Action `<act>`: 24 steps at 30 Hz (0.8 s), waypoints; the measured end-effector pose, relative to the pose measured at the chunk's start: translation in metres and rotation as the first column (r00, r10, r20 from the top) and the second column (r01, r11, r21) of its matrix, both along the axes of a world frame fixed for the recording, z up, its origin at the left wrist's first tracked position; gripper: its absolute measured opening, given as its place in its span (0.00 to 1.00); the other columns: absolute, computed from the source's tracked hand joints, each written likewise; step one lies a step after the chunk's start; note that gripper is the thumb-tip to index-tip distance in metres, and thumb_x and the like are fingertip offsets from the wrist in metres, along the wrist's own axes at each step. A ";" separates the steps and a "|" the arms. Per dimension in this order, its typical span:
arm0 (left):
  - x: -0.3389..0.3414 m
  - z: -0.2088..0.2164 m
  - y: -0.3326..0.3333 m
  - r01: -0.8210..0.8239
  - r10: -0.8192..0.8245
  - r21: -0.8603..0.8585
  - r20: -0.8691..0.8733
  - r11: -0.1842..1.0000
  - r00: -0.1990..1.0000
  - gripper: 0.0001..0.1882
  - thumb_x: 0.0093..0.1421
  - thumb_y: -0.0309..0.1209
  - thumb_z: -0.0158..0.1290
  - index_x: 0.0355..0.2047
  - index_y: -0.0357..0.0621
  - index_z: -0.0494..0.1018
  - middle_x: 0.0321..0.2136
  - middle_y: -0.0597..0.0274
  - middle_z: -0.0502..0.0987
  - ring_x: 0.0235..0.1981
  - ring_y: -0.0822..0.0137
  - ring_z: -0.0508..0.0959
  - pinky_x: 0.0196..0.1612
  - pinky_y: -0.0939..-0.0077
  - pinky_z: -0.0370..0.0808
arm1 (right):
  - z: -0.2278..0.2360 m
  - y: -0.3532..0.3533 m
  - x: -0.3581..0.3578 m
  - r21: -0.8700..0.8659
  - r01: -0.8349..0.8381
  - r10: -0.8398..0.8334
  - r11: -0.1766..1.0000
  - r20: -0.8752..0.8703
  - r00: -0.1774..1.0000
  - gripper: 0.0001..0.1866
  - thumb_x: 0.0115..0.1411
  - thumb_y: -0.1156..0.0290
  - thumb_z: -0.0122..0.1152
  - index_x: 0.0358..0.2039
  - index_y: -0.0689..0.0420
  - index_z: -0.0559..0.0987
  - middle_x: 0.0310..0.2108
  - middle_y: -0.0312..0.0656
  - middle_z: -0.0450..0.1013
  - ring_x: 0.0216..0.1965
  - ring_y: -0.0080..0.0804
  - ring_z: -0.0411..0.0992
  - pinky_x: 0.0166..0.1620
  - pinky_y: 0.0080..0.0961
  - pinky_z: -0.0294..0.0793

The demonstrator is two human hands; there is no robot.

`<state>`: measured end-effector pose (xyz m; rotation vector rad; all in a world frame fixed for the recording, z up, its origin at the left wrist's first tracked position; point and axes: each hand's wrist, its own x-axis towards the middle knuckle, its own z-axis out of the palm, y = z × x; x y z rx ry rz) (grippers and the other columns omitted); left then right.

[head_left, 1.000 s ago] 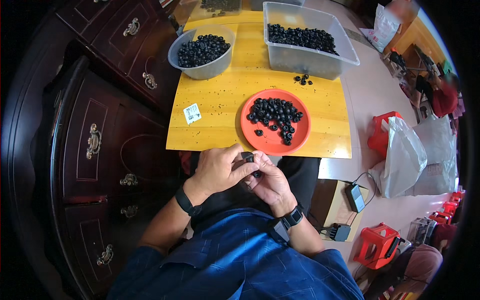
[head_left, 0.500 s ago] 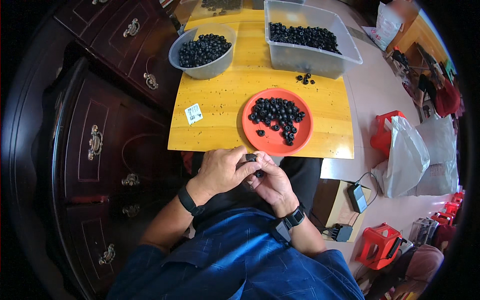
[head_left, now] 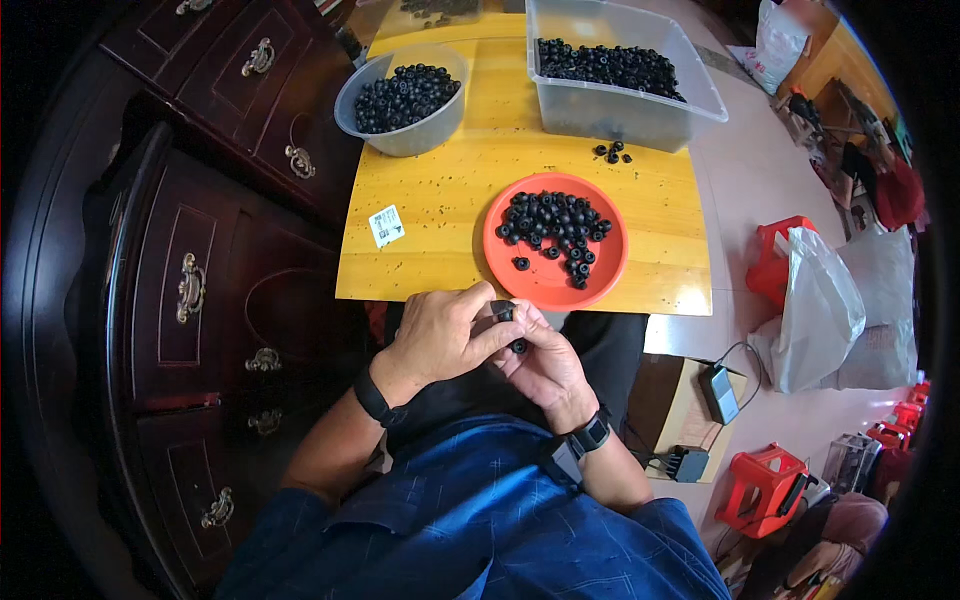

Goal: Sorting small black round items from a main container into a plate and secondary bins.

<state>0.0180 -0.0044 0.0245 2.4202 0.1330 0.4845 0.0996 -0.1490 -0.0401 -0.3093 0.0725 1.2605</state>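
My left hand (head_left: 435, 340) and my right hand (head_left: 548, 368) meet over my lap, just off the table's near edge. Both are closed, fingertips pinched together around a small black part (head_left: 503, 309); its exact shape is partly covered by the fingers. A second small black ring-shaped part (head_left: 518, 346) shows against the fingers of my right hand. Beyond the hands, a round red plate (head_left: 499, 258) carries a heap of similar small black parts (head_left: 555, 220) with round holes. The plate sits close to the near edge of the yellow table (head_left: 430, 270).
A round translucent tub (head_left: 410, 143) and a rectangular clear bin (head_left: 620, 122), both holding black parts, stand farther back. Several loose parts (head_left: 613, 153) and a white label (head_left: 386, 227) lie on the table. Dark drawers (head_left: 170, 300) rise at left; red stools (head_left: 765, 490) and bags stand at right.
The whole view has shifted very slightly. My hands keep nearly the same pose and hold, with no clear change in the parts.
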 end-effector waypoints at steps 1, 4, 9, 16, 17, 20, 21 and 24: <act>0.000 0.000 0.000 0.011 -0.010 0.014 -0.011 1.000 1.000 0.21 0.59 0.48 0.61 0.28 0.41 0.72 0.16 0.59 0.72 0.19 0.57 0.74 0.24 0.66 0.69 | 0.000 0.000 0.000 -0.001 -0.001 0.001 1.000 -0.003 1.000 0.05 0.65 0.67 0.61 0.37 0.53 0.75 0.34 0.31 0.74 0.34 0.18 0.72 0.36 0.18 0.73; 0.000 0.000 0.000 0.008 -0.006 0.027 -0.070 1.000 0.998 0.21 0.60 0.48 0.60 0.27 0.42 0.72 0.17 0.59 0.74 0.19 0.56 0.76 0.24 0.65 0.70 | -0.002 -0.001 0.001 -0.031 -0.003 0.002 1.000 -0.023 1.000 0.05 0.65 0.68 0.61 0.37 0.53 0.75 0.34 0.31 0.74 0.33 0.18 0.72 0.36 0.18 0.73; 0.000 -0.007 0.001 0.013 -0.010 0.038 -0.096 0.999 0.995 0.21 0.60 0.49 0.60 0.28 0.42 0.73 0.19 0.60 0.76 0.19 0.56 0.77 0.23 0.64 0.71 | -0.006 0.000 0.003 -0.014 0.004 -0.004 1.000 -0.015 1.000 0.04 0.65 0.69 0.61 0.37 0.53 0.76 0.33 0.31 0.73 0.33 0.19 0.72 0.36 0.18 0.73; 0.008 0.002 0.002 -0.008 0.007 -0.006 -0.091 1.000 0.996 0.23 0.60 0.51 0.59 0.25 0.42 0.72 0.17 0.59 0.75 0.19 0.55 0.78 0.24 0.65 0.72 | -0.001 0.000 0.006 -0.023 0.016 -0.017 1.000 -0.048 0.999 0.04 0.65 0.70 0.61 0.37 0.54 0.76 0.33 0.31 0.73 0.33 0.19 0.72 0.36 0.18 0.72; 0.008 0.002 0.002 -0.007 0.006 -0.007 -0.093 1.000 0.996 0.23 0.60 0.51 0.59 0.25 0.42 0.72 0.17 0.59 0.75 0.19 0.55 0.78 0.24 0.65 0.72 | -0.001 0.000 0.006 -0.019 0.019 -0.020 1.000 -0.045 0.999 0.04 0.65 0.70 0.61 0.37 0.54 0.76 0.33 0.31 0.73 0.33 0.19 0.72 0.36 0.18 0.72; 0.008 0.001 0.005 0.009 -0.008 0.002 -0.161 1.000 0.987 0.23 0.60 0.51 0.59 0.26 0.43 0.73 0.17 0.59 0.76 0.19 0.54 0.78 0.24 0.65 0.72 | -0.002 0.001 0.007 -0.021 0.026 -0.027 0.999 -0.039 0.999 0.04 0.65 0.70 0.61 0.37 0.54 0.76 0.33 0.31 0.73 0.33 0.18 0.72 0.36 0.18 0.72; 0.007 -0.005 0.006 0.016 -0.014 0.011 -0.163 1.000 0.986 0.23 0.61 0.51 0.58 0.26 0.43 0.72 0.17 0.59 0.76 0.19 0.54 0.78 0.24 0.64 0.72 | -0.002 0.002 0.007 -0.027 0.030 -0.031 0.999 -0.035 0.999 0.04 0.65 0.69 0.61 0.37 0.54 0.76 0.33 0.31 0.73 0.33 0.18 0.72 0.36 0.18 0.72; 0.007 -0.007 0.007 0.027 -0.024 0.015 -0.173 1.000 0.985 0.21 0.61 0.49 0.58 0.26 0.43 0.73 0.17 0.59 0.76 0.19 0.55 0.78 0.23 0.65 0.72 | -0.003 0.003 0.009 -0.031 0.024 -0.026 0.999 -0.043 0.999 0.04 0.65 0.68 0.61 0.36 0.54 0.76 0.32 0.30 0.72 0.33 0.18 0.71 0.36 0.18 0.71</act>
